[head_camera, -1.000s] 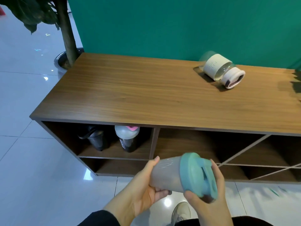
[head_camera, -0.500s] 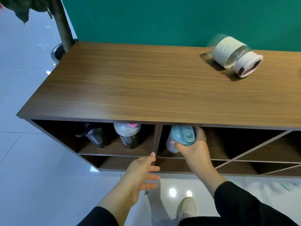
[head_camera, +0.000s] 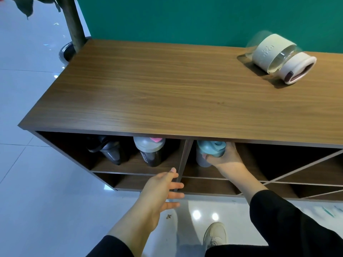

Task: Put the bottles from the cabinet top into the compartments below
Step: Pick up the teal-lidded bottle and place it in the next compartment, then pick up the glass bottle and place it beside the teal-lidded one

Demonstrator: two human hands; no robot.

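Wrapped around the teal-lidded shaker bottle (head_camera: 208,153), the right hand (head_camera: 225,159) holds it upright at the left end of the upper middle compartment, just beside the vertical divider (head_camera: 182,160); whether its base already rests on the shelf cannot be told. Left hand (head_camera: 161,190) hangs open and empty before the divider's lower front edge, fingers (head_camera: 175,186) spread, and may just touch that edge. Two bottles stand in the upper left compartment: a black shaker bottle (head_camera: 109,151) and a grey-lidded shaker bottle (head_camera: 150,152) with a pink cap. One bottle remains on the cabinet top (head_camera: 148,93): a glass bottle with a white sleeve (head_camera: 278,56), lying on its side near the far right, well apart from both hands.

Risk, as a judgement: the teal lid sits close under the top panel, so a careless lift on release could knock it; a bottle let go before its base is seated may tip against the divider. The lying glass bottle, being round, could roll if the cabinet is jolted.

Compared with half a second earlier, the teal bottle sits a little deeper and more upright in the same compartment, the left hand is much as it was, and the glass bottle has not changed its position on the top.
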